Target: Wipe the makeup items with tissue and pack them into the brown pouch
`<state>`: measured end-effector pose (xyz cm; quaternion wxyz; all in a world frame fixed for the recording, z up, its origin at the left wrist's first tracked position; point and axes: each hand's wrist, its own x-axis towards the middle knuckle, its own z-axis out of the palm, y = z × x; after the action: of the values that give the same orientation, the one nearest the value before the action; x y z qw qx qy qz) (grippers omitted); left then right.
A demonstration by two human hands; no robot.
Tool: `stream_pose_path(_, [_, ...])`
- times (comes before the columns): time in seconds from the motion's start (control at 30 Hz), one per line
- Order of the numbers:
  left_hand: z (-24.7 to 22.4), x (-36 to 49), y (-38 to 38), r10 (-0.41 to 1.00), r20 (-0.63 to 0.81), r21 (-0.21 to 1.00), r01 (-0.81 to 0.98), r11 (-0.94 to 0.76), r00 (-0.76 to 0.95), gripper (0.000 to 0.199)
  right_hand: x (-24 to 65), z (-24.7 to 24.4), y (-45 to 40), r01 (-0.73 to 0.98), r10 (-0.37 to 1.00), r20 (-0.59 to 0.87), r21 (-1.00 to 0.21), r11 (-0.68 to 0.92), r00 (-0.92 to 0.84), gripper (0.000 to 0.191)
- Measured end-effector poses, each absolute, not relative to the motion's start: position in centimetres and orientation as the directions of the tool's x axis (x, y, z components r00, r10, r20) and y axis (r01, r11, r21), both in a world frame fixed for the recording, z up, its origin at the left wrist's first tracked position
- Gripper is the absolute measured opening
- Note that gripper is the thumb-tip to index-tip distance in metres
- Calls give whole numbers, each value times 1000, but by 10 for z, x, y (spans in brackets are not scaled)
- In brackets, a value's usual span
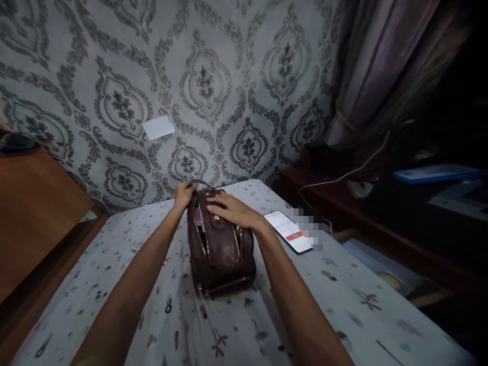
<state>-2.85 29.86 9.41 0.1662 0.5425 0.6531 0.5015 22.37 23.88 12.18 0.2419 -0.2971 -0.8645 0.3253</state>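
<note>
- Brown bag (224, 251) set on printed sheet (163, 310), top zips part-open.
- Bag's far-left corner gripped by left hand (185, 194).
- Right hand (234, 209) laid across top, fingers extended, not closed.
- Phone (284, 230) placed just right of bag.

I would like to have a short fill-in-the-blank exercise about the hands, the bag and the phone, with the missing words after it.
The right hand lies across the top of the bag, whose colour is ____.
Of the bag's near and far ends, the left hand is at the ____ one.
In the picture, the phone lies to the ____ of the bag.

Missing words: brown; far; right.
</note>
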Motion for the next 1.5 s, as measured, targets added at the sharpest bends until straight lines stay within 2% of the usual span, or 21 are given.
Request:
stream_pose_path(0.3, [91, -14, 292, 811, 397, 865, 471, -173, -430, 22, 224, 121, 237, 363, 667, 251, -679, 638, -702, 54])
stream_pose_path(0.67, [98, -2, 278, 793, 441, 859, 454, -237, -421, 16, 224, 123, 237, 372, 673, 233, -686, 625, -702, 55])
stream_pose_path(0.83, [107, -2, 277, 840, 375, 881, 433, -192, -392, 17, 224, 120, 239, 344, 663, 270, -686, 641, -698, 52])
stream_pose_path(0.97, [121, -4, 281, 912, 245, 903, 420, -91, -329, 15, 225, 120, 239, 347, 653, 274, -669, 657, -706, 55])
stream_pose_path(1.1, [137, -2, 287, 966, 98, 895, 445, 20, -241, 20, 225, 119, 241, 317, 622, 321, -644, 697, -714, 50])
stream_pose_path(1.23, [142, 8, 298, 988, 12, 878, 475, 64, -155, 22, 225, 119, 242, 307, 614, 341, -636, 708, -711, 50])
stream_pose_path(1.37, [134, 22, 313, 994, -2, 863, 503, 55, -105, 18, 226, 121, 239, 336, 620, 319, -621, 708, -716, 51])
stream_pose_path(1.5, [124, 31, 324, 989, 75, 860, 510, 0, -127, 19, 224, 125, 233, 375, 644, 314, -605, 702, -697, 48])
